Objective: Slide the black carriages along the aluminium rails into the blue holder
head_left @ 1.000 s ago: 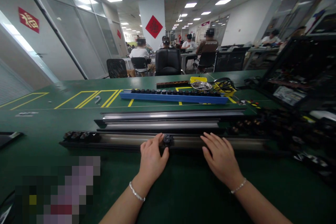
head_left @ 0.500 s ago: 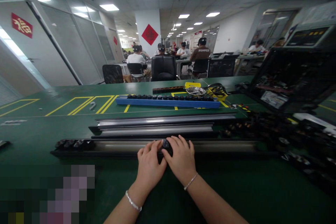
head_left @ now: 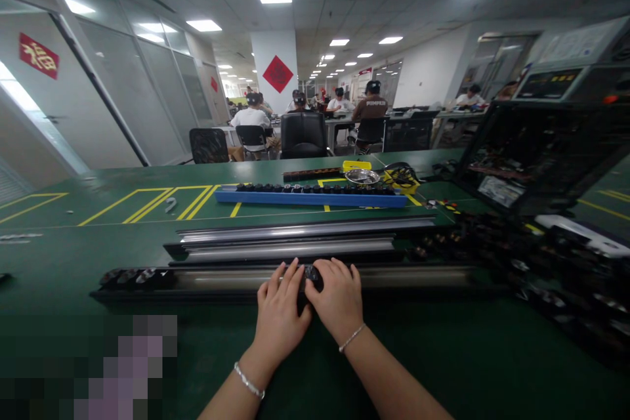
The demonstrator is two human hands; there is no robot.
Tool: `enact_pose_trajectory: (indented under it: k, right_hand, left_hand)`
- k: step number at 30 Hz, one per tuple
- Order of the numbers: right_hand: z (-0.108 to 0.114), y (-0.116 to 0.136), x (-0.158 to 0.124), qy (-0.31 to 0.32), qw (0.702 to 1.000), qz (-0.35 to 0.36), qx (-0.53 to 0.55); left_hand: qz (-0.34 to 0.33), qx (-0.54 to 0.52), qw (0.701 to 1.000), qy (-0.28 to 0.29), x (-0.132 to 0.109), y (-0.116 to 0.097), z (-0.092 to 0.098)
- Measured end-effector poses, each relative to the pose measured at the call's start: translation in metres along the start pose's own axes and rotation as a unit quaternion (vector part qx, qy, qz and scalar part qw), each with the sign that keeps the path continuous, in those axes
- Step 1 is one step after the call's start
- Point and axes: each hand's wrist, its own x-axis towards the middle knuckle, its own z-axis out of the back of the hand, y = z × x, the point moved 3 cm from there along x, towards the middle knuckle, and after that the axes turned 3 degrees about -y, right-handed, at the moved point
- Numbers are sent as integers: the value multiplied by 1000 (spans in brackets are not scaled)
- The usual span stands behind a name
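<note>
My right hand (head_left: 337, 295) is closed on a small black part (head_left: 312, 273) with a shiny face, its thumb and fingers curled around it. The part sits at the middle of a long dark metal channel (head_left: 216, 279), the nearest of several on the table. Beside it, my left hand (head_left: 280, 308) lies over the channel with fingers stretched out and slightly spread, its index finger against or very near the part's left side. My fingers hide the part's underside. Several similar black parts (head_left: 130, 277) sit in a row at the channel's left end.
Two more metal channels (head_left: 290, 251) lie just beyond. Farther back stand a blue rail (head_left: 310, 199) filled with black parts, a metal dish (head_left: 361, 176) and a yellow tray (head_left: 357, 165). A heap of dark parts (head_left: 551, 295) and an open black case (head_left: 522, 151) occupy the right. People sit in the background.
My left fingers have straightened and eased slightly off the black part. The right hand keeps its grip. The view has tilted up a little.
</note>
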Motion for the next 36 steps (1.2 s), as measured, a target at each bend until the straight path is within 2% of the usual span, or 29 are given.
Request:
enact_pose_trajectory:
  k: [8,20,30,36]
  right_hand:
    - [2,-4,0,-3,1000,-3,10]
    - [6,-8,0,-5,1000,-3,-2]
    - [20,-27,0,-8,1000,-23,-1]
    - [19,-38,0,-14,1000,-22,0]
  left_hand:
    - [-14,12,1000,-15,0,1,0]
    - [-10,19,1000,-4,1,1,-1]
    - [-9,21,1000,-5,1,2,-2]
    - [-5,21,1000,-15,1,1,-1]
